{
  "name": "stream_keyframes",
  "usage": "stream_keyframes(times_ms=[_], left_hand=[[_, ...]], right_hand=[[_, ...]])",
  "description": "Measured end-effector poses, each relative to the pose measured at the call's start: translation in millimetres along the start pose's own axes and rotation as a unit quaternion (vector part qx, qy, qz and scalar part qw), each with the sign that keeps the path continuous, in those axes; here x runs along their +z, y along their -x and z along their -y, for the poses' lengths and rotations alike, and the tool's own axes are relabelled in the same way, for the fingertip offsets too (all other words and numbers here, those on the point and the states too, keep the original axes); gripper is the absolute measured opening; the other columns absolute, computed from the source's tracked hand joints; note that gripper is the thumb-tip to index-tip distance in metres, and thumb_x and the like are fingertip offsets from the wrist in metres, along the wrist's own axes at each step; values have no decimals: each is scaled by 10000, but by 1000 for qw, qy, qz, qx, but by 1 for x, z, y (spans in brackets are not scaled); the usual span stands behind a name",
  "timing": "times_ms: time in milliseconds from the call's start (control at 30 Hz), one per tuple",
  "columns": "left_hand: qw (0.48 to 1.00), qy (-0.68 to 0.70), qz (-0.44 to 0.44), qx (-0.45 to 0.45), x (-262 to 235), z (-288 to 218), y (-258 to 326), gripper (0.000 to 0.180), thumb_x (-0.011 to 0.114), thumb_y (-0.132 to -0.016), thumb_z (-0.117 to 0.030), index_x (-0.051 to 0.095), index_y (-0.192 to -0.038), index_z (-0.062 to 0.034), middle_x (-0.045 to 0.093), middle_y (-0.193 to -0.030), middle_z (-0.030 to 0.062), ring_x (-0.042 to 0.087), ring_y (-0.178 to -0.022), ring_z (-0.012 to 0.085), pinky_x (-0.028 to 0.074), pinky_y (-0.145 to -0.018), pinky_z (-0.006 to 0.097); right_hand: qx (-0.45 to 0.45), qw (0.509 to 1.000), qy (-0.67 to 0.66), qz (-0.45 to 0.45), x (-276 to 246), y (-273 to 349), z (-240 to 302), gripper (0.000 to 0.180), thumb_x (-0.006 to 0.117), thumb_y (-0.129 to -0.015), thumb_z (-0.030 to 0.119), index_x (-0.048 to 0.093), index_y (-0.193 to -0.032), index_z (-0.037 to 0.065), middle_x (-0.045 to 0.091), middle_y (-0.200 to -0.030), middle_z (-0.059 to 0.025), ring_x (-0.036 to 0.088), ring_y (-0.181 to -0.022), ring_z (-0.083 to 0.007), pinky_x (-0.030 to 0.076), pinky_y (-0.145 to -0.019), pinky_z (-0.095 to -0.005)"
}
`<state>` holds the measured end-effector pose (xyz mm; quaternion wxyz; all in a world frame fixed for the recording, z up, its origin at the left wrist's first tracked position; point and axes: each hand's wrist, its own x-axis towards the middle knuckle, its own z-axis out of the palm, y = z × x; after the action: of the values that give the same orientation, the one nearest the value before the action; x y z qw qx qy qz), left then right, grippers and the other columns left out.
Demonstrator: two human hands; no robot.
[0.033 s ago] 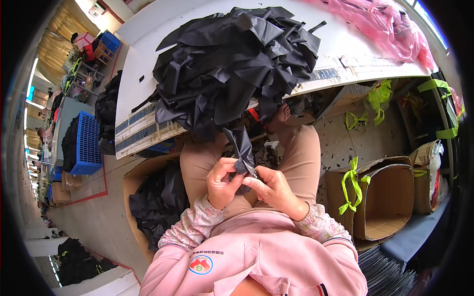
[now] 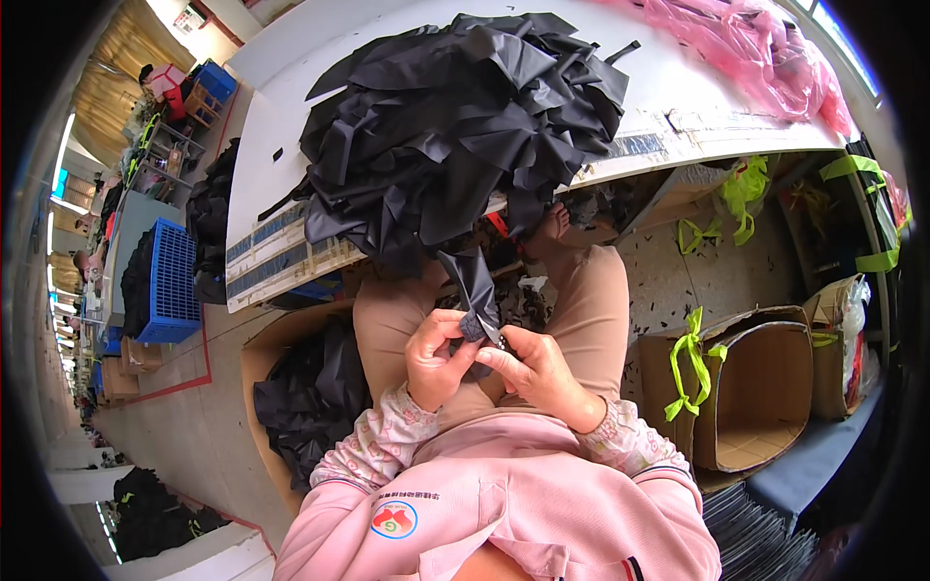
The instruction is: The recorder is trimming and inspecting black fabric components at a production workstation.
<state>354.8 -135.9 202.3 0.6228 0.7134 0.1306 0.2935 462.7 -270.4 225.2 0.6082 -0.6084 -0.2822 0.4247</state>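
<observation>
White table [image 2: 291, 136] at twelve o'clock, black cloth pile [image 2: 455, 126] heaped on it, cardboard box [image 2: 765, 387] at three o'clock, black cloth strip [image 2: 477, 290] hanging to centre, left hand [image 2: 441, 360] and right hand [image 2: 538, 373] both pinching its lower end.

A narrow strip of black fabric [image 2: 477, 290] hangs at the centre of the frame, trailing down from a large crumpled heap of black fabric pieces [image 2: 460, 116] at upper centre.

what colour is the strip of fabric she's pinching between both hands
Black, like the heap on the table. The fabric strip shows best in the head view.
</observation>
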Motion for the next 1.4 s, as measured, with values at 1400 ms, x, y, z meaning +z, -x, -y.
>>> stream_keyframes(times_ms=[1400], left_hand=[[900,245,258,-252,-28,-10,-20,124,629,-844,4,627,-967,15,581,-975,18,561,-917,96,456,-839,252]], right_hand=[[-117,954,260,87,-38,-4,14,450,722,-817,383,510,-749,-8,447,-558,-166,375,-490,-288,371,-481,-366]])
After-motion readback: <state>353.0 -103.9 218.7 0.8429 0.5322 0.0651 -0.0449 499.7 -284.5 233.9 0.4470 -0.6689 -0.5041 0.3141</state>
